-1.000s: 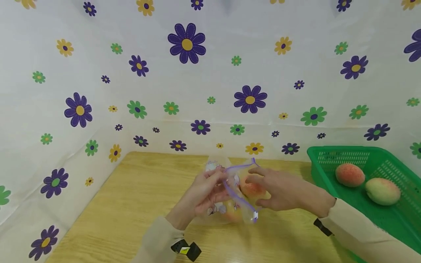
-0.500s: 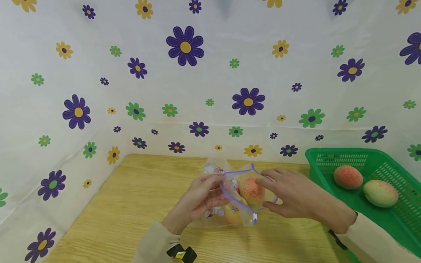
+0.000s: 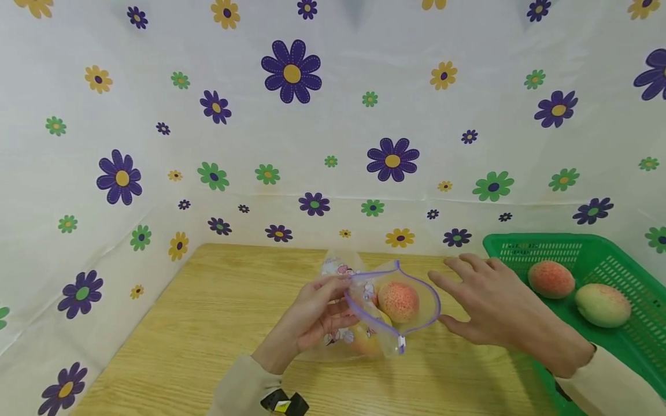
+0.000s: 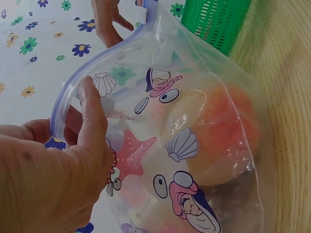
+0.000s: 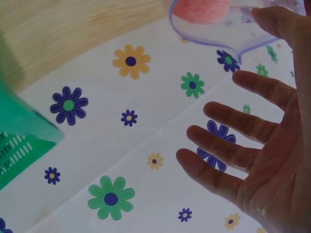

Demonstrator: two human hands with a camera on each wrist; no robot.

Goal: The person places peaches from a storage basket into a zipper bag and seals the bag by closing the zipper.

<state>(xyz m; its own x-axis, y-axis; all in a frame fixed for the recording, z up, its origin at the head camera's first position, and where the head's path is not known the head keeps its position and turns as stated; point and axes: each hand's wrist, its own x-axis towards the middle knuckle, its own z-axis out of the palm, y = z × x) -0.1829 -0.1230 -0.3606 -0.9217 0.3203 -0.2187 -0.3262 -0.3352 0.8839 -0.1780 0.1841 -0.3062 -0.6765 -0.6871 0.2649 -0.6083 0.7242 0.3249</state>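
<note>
Apparently mid-filling, pinches open-mouthed zip bag (image 4: pixel 182 145) in left hand (image 3: pixel 308 316), with peach (image 3: pixel 398 301) inside bag and spread-fingered, unladen right hand (image 3: pixel 491 303) just right of bag, and probably calls next for peaches (image 3: pixel 551 279) in basket (image 3: pixel 598 257) farther right.

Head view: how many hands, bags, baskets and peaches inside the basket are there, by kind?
Left hand and right hand: 2
Zip bag: 1
Green basket: 1
Redder peach and paler peach, inside the basket: 2
Total: 6
</note>
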